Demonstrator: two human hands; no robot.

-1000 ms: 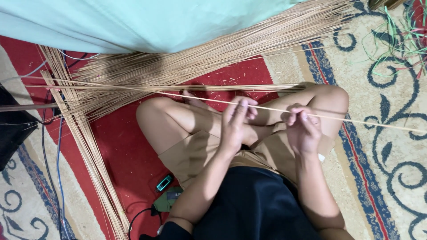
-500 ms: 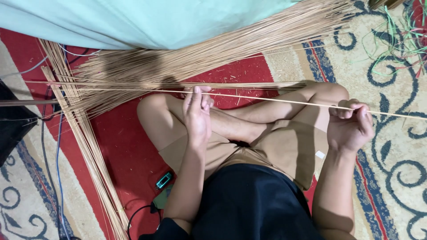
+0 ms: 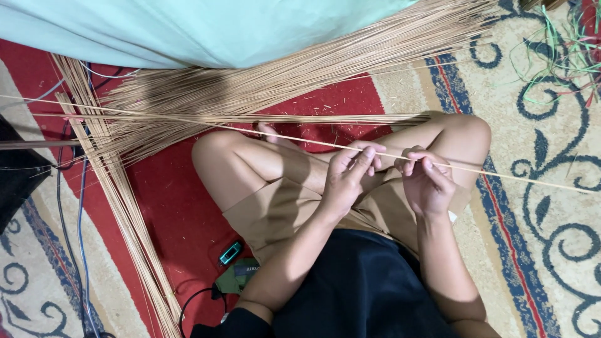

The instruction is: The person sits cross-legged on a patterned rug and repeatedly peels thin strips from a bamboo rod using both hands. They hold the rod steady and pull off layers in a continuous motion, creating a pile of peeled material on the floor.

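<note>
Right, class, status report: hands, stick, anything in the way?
Left hand and right hand both pinch one thin stick. Stick spans the knees. Nothing blocking.

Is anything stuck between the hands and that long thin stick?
Nothing visible is. The left hand and the right hand both pinch the long thin stick directly with their fingers, above the folded legs. The stick runs free across the carpet, apart from the big bundle of sticks behind it.
</note>
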